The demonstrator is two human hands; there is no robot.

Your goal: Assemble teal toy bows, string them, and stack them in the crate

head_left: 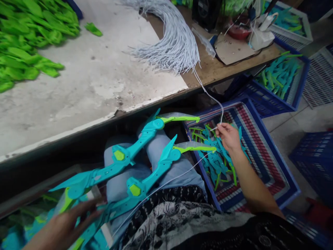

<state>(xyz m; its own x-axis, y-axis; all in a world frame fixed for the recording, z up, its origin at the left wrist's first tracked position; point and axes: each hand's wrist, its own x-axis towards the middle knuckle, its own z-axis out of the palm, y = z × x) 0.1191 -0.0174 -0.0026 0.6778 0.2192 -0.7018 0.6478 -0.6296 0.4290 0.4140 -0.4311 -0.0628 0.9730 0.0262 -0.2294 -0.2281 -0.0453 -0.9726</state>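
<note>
My right hand (229, 137) is closed in a pinch on the end of a white cord (221, 107) that runs up to a large bundle of white cords (179, 45) on the table. Across my lap lie two teal toy bows with green tips, a farther bow (142, 144) and a nearer bow (158, 170). A thin white string (171, 179) is attached at the nearer bow's green tip and runs back to the lower left. My left hand (75, 218), blurred, has its fingers stretched out and apart beside the lower ends of the bows.
Under my right arm is a blue crate (267, 156) holding several teal and green bow parts. A pile of bright green pieces (33, 34) covers the table's left. Other crates, including a filled blue crate (303, 76), stand at right. The table edge (91, 126) runs just ahead of my knees.
</note>
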